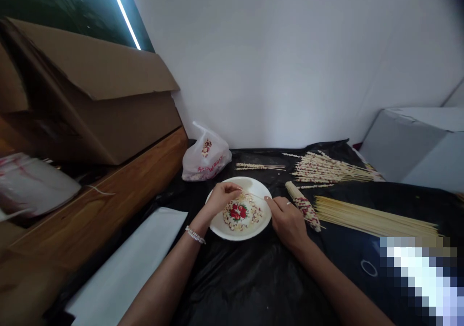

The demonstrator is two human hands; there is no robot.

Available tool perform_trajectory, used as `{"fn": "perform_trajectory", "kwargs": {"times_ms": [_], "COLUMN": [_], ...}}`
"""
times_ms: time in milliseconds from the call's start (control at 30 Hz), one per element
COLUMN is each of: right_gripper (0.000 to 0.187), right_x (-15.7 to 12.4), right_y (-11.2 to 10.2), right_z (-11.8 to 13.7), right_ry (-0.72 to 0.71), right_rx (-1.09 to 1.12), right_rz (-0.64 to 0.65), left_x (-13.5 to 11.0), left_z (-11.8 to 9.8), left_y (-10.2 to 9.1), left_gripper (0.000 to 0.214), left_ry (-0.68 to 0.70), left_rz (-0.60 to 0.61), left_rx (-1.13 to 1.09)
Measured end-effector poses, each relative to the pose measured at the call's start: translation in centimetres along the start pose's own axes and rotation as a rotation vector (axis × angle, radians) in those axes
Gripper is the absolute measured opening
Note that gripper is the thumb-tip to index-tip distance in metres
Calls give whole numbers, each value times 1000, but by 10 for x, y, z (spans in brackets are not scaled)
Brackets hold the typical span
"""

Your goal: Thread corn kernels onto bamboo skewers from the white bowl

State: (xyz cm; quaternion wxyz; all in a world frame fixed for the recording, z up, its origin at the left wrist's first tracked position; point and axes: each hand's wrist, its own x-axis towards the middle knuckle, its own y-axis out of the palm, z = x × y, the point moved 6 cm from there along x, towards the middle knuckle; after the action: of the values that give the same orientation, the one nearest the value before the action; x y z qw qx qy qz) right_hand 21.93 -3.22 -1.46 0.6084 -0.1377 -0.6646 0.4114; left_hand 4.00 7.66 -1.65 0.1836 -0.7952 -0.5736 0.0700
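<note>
A white bowl (215,225) with a red flower design stands in front of me, loose corn kernels (253,214) scattered inside. Over its right rim my right hand (288,217), a ring on one finger, is closed round a thin wooden skewer (256,195) that points left across the bowl. My left hand (225,198) is above the bowl's left side, thumb and fingers pinched together at the skewer's far end. Whatever is between those fingertips is too small to make out. Just right of my right hand lies a partly stripped corn cob (302,204).
Bare skewers (373,214) lie right of the cob; kernel-threaded skewers (322,167) are piled behind, with several more (253,166) behind the bowl. A plastic bag of kernels (206,159) stands back left. A cardboard box (108,108) is left, a pale box (413,147) right. Black plastic covers the table.
</note>
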Motion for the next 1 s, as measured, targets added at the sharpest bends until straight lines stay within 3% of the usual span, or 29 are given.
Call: {"fn": "perform_trajectory", "kwargs": {"times_ms": [133, 233, 300, 400, 467, 600, 1000], "right_gripper": [31, 29, 27, 35, 40, 38, 32], "right_x": [4, 10, 12, 6, 0, -6, -13], "right_y": [-10, -22, -19, 0, 9, 16, 19], "right_z": [0, -3, -10, -4, 8, 29, 52], "right_ry": [8, 113, 328, 644, 759, 781, 792], "right_rx": [1, 89, 452, 1072, 1322, 1504, 1614], "right_rz": [11, 16, 119, 389, 520, 601, 692], "left_x": [0, -3, -6, -10, -12, -16, -24], "left_z": [-2, -5, -5, -3, -1, 0, -2], "left_y": [-4, -5, -7, -10, -11, -9, 3], "left_gripper": [23, 26, 29, 31, 30, 29, 28], "left_ry": [-47, -78, -120, -171, -189, -187, -206], "left_rz": [-58, -73, -95, -134, -151, -154, -180], "left_rx": [-208, -306, -388, -485, -514, -537, -599]}}
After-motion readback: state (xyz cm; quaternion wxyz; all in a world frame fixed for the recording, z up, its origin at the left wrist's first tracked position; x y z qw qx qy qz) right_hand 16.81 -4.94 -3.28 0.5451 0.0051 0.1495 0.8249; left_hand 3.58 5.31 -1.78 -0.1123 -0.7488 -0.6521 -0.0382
